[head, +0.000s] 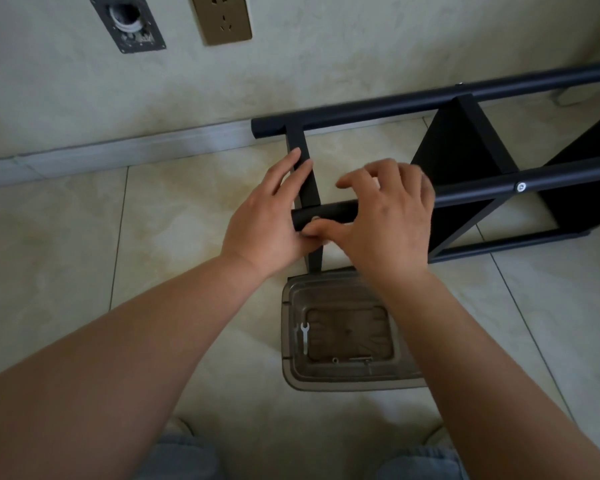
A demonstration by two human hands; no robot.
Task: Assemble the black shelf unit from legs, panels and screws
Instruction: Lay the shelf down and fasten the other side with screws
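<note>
A person's left hand [269, 220] lies flat against a narrow black end panel [307, 181] of the shelf unit, fingers extended up along it and thumb tucked under the end of a black tubular leg [326, 214]. The right hand [388, 216] arches over the same leg, fingers loosely spread, its thumb meeting the left thumb at a small pale fitting on the tube; whether anything is pinched there cannot be told.

Beyond the fingertips, a second tubular leg [430, 102] runs along the foot of the wall, joined to the top of the end panel. To the right of the right hand, the partly built black shelf unit [465, 157] lies on its side on the tiled floor [66, 254], a silver screw head [520, 187] showing on the near leg.

Below the wrists, between the forearms, sits a translucent plastic tray [340, 379] holding a small flat wrench [305, 337] and a few bits of hardware. On the wall above the hands are a brass-coloured power socket [221, 17] and an open metal wall box [127, 22].
</note>
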